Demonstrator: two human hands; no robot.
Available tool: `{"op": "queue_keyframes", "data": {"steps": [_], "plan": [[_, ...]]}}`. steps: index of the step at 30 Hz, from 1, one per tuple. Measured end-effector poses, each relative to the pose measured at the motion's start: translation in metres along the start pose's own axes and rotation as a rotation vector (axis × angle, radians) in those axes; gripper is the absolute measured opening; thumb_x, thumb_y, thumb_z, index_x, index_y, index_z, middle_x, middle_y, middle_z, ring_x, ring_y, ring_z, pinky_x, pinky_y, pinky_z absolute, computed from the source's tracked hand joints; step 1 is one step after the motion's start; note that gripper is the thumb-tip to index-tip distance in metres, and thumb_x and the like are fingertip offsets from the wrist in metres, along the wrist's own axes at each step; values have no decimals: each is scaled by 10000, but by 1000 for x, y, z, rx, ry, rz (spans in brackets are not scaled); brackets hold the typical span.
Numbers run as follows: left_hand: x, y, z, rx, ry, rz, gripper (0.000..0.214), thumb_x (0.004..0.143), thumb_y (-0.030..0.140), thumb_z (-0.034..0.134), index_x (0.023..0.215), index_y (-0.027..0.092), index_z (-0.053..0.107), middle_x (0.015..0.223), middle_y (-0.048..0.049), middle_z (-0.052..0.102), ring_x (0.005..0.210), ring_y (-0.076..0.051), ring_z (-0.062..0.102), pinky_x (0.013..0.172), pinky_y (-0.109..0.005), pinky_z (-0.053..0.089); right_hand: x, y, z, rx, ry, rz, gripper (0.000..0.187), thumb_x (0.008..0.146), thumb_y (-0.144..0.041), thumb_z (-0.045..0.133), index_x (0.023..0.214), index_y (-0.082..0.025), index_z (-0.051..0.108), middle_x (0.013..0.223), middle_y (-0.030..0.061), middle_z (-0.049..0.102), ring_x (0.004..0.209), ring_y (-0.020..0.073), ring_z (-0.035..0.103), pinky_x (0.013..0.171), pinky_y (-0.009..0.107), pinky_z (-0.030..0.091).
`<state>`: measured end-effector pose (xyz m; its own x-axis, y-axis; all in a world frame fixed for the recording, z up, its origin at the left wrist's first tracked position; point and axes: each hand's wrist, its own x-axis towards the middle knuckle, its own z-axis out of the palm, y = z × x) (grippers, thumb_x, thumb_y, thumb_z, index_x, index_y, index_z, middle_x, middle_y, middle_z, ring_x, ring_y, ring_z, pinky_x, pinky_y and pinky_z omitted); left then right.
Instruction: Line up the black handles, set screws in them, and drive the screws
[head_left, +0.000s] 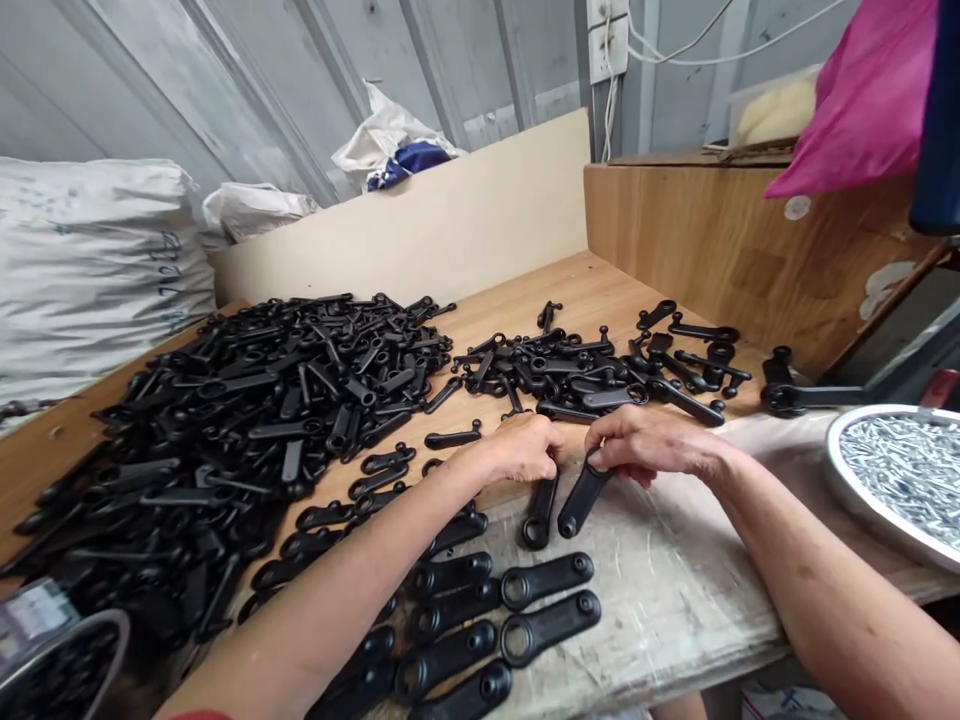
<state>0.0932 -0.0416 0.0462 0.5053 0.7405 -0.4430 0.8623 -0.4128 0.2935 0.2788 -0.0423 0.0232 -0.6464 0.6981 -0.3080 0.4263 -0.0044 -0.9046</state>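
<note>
My left hand (pixel 526 448) is closed, its fingers pinching the upper end of a black crank arm (pixel 538 510) whose round end points toward me. Close beside it, my right hand (pixel 643 445) grips a second black crank arm (pixel 581 505) by its ringed end, the narrow end slanting down. Below both hands, several crank arms (pixel 551 580) lie in rows on the worn board (pixel 660 600), ring ends to the left. More arms in rows are partly hidden under my left forearm. Just beyond my hands is a loose heap of black crank pieces (pixel 555 365).
A large pile of black arms (pixel 300 380) covers the left of the table. To the right stands a round tray (pixel 834 450) of small silvery pins or screws. A container (pixel 112 650) of small black pieces sits at lower left. Wooden boards (pixel 480 220) border the back.
</note>
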Motion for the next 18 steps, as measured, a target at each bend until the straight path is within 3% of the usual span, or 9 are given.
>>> {"op": "queue_keyframes", "data": {"steps": [6, 8, 10, 15, 18], "plan": [[0, -12, 8, -274, -58, 89, 69, 730, 117, 679, 724, 129, 611, 637, 52, 568, 599, -115, 551, 592, -263, 475, 0, 4, -10, 403, 316, -147, 212, 659, -331, 621, 715, -132, 571, 487, -18, 533, 372, 65, 439, 374, 181, 323], [-5, -14, 9, -413, -32, 127, 163, 644, 42, 695, 768, 132, 639, 628, 57, 588, 594, -106, 558, 596, -244, 475, 4, 6, -11, 565, 409, -164, 230, 636, -319, 656, 746, -140, 562, 485, -20, 545, 351, 70, 448, 353, 179, 319], [-11, -16, 8, -552, 80, 146, 193, 618, 49, 682, 792, 128, 657, 646, 45, 612, 621, -104, 569, 638, -241, 476, 8, 7, -11, 708, 454, -195, 246, 622, -304, 677, 755, -153, 536, 486, -23, 557, 344, 77, 462, 342, 175, 322], [-15, -6, 0, -807, 579, 188, 346, 697, 265, 641, 1015, 131, 629, 884, -20, 636, 833, -148, 571, 799, -285, 447, 16, 6, 5, 921, 364, -306, 270, 645, -323, 669, 730, -178, 459, 502, -20, 586, 352, 91, 494, 344, 179, 358], [-6, 12, -1, -925, 730, 258, 304, 716, 313, 610, 976, 159, 641, 885, -15, 637, 853, -159, 574, 805, -281, 455, 17, 2, 18, 917, 303, -344, 303, 661, -395, 653, 739, -179, 456, 510, -24, 590, 360, 96, 512, 354, 186, 381]]}}
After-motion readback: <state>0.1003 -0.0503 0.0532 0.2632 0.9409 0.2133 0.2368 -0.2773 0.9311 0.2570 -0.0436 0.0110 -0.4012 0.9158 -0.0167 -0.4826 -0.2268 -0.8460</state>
